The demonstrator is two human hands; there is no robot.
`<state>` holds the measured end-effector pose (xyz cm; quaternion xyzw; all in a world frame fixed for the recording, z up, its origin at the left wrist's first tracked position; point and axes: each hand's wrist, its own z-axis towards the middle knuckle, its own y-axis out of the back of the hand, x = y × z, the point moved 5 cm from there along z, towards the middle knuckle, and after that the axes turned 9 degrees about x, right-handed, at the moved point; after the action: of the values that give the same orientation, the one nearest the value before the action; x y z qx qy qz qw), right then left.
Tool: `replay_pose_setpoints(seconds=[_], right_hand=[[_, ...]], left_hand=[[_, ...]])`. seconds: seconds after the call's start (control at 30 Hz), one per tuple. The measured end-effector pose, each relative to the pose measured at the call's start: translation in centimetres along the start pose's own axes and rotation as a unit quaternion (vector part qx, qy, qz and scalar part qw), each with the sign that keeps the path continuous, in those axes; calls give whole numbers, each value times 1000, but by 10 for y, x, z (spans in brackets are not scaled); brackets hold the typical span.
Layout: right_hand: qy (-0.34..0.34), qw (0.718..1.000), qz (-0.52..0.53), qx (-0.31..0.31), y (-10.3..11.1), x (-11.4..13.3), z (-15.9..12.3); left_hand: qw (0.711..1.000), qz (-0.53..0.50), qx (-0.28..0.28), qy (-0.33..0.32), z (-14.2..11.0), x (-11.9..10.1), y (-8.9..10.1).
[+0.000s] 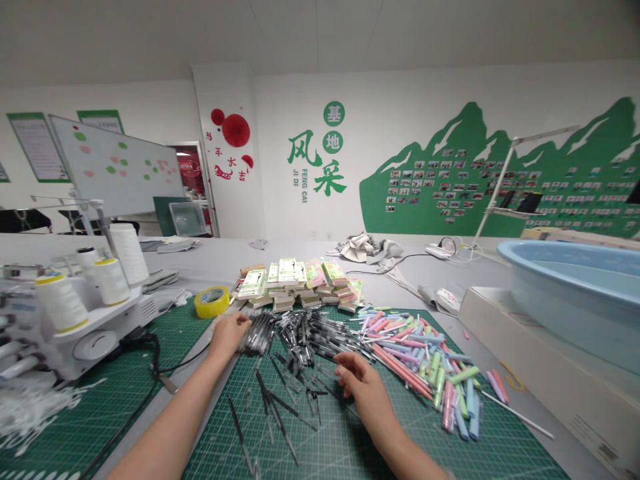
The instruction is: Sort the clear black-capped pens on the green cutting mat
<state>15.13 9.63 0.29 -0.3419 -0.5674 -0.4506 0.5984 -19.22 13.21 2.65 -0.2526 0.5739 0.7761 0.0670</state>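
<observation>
My left hand (230,337) lies against the left side of a neat row of black-and-clear pens (259,332), its fingertips touching their edge; no pen shows in its grasp. Over the green cutting mat (280,443), my right hand (363,380) hovers with loosely bent fingers and the thumb apart, holding nothing I can see. A tangled heap of dark pen parts (325,333) spreads between the hands. Several loose thin dark pens (280,417) and small clear pieces are scattered nearer to me. Right of my right hand sits a pile of pink, blue, green and purple tubes (405,347).
Behind the pens are stacked small boxes (295,280) and a yellow tape roll (212,302). A sewing machine (100,333) with thread cones stands left. A blue basin (575,287) rests on a white box (540,360) at right. Crumpled cloth (367,248) lies farther back.
</observation>
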Motion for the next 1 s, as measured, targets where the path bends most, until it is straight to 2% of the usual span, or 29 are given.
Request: replay_pose_setpoints(seconds=[0.1,0.17,0.3,0.4,0.57,0.73,0.9,1.0], right_hand=[[26,996,-89,-17,7,5,0],[61,982,-177,-25,11,11,-1],[91,946,-311,-15,16,18,-2],[89,931,-354,-9,16,17,-2],[97,904,-417,-14,15,15,-1],[84,874,-479,-9,14,10,0],[91,879,-469,-12,11,20,-4],[92,882,-463,7,5,24,-8]], left_hand=[[999,-8,-10,-30,-6,-19,8],[996,-25,11,-87,-13,-41,10],[961,-45,135,-236,-35,-90,-3],[942,-23,189,-275,-51,-109,-17],[929,2,211,-306,-64,-118,-33],[932,24,202,-301,-66,-119,-36],[931,14,190,-310,-69,-126,-31],[929,-6,188,-318,-71,-130,-29]])
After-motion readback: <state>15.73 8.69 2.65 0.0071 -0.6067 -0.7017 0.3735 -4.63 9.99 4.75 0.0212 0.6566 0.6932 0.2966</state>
